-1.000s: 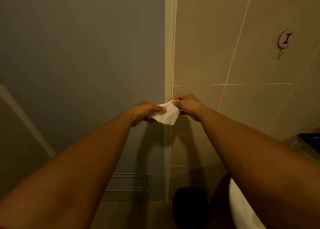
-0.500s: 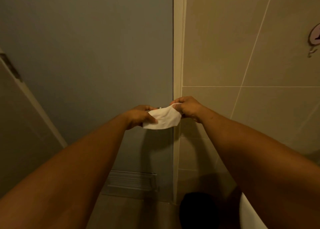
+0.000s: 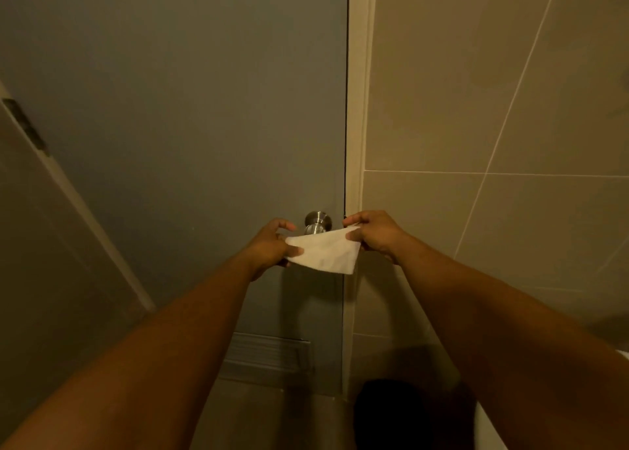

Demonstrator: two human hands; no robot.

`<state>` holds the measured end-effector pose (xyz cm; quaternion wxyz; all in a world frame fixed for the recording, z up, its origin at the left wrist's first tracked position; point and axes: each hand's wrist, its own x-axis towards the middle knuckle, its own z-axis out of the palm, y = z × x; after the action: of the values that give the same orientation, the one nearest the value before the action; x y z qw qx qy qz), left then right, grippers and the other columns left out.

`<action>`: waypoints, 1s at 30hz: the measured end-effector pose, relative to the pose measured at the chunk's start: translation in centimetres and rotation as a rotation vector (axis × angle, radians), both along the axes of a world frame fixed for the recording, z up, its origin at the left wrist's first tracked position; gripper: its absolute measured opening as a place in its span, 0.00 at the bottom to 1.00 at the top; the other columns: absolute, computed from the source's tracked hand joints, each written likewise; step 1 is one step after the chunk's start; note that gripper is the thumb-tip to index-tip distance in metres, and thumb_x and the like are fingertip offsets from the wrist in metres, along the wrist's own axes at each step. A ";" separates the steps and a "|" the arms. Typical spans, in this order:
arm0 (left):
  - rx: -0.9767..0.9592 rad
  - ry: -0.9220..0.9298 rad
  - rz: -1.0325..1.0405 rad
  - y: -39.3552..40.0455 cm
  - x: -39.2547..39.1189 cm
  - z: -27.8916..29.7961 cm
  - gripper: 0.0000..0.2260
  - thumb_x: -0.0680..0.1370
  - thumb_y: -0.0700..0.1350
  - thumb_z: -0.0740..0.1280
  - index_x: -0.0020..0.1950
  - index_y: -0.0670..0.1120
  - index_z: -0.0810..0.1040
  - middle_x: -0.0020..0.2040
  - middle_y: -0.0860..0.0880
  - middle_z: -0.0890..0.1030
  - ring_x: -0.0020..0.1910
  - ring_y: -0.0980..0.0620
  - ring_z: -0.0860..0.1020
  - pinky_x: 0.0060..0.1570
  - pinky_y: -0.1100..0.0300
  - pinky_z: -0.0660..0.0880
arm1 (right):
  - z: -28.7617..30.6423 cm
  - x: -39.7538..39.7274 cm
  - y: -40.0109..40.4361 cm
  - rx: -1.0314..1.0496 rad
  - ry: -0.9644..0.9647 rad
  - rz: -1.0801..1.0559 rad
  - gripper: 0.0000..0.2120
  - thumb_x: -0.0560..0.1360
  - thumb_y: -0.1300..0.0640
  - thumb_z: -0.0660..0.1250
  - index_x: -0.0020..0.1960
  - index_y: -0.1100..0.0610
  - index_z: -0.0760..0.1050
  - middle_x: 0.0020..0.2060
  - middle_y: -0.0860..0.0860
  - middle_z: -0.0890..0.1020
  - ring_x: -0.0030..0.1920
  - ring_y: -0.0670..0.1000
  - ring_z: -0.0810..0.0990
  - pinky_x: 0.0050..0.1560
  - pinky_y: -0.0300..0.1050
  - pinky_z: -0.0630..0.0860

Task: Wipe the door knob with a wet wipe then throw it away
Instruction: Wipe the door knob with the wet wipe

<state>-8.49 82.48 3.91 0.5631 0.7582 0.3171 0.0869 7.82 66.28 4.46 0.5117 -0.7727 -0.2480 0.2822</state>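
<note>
A white wet wipe (image 3: 323, 253) is stretched flat between both hands. My left hand (image 3: 272, 245) pinches its left edge and my right hand (image 3: 372, 233) pinches its upper right corner. Just behind the wipe, a round brushed-metal door knob (image 3: 317, 223) sticks out of the grey door (image 3: 190, 116) near its right edge. The wipe covers the knob's lower part and hangs in front of it; I cannot tell whether it touches the knob.
A cream door frame (image 3: 357, 109) and beige tiled wall (image 3: 476, 92) lie right of the door. A vent grille (image 3: 269, 356) sits low in the door. A dark round bin (image 3: 388, 415) stands on the floor below right, beside a white fixture edge (image 3: 490, 432).
The hands have pulled apart, spreading the wipe wider. The view has shifted left, and the knob, hidden before, now shows above the wipe.
</note>
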 end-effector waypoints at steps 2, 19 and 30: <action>0.023 -0.055 0.049 0.1 0.1 -1.0 0.14 0.73 0.34 0.70 0.48 0.51 0.73 0.55 0.43 0.76 0.54 0.42 0.78 0.44 0.53 0.79 | -0.9 -0.1 0.3 0.018 -0.004 -0.047 0.13 0.73 0.69 0.68 0.57 0.61 0.80 0.54 0.55 0.78 0.55 0.57 0.79 0.49 0.48 0.82; 0.177 -0.105 0.115 2.7 5.1 -2.8 0.14 0.77 0.32 0.64 0.62 0.39 0.80 0.65 0.41 0.77 0.64 0.41 0.75 0.67 0.52 0.72 | -4.2 1.0 5.7 0.049 -0.199 -0.358 0.10 0.77 0.67 0.65 0.54 0.63 0.83 0.58 0.59 0.82 0.59 0.58 0.79 0.61 0.44 0.74; 0.217 -0.068 -0.004 4.6 5.1 -4.7 0.15 0.77 0.39 0.68 0.63 0.41 0.79 0.58 0.42 0.82 0.57 0.43 0.80 0.60 0.52 0.76 | -7.0 -0.8 7.2 -0.120 -0.404 -0.364 0.14 0.76 0.52 0.68 0.60 0.54 0.81 0.58 0.53 0.75 0.58 0.51 0.72 0.62 0.48 0.72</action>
<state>-3.39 87.05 -0.77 0.4882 0.8120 0.2851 0.1453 7.00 73.50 -2.58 0.4471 -0.8742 -0.1851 0.0400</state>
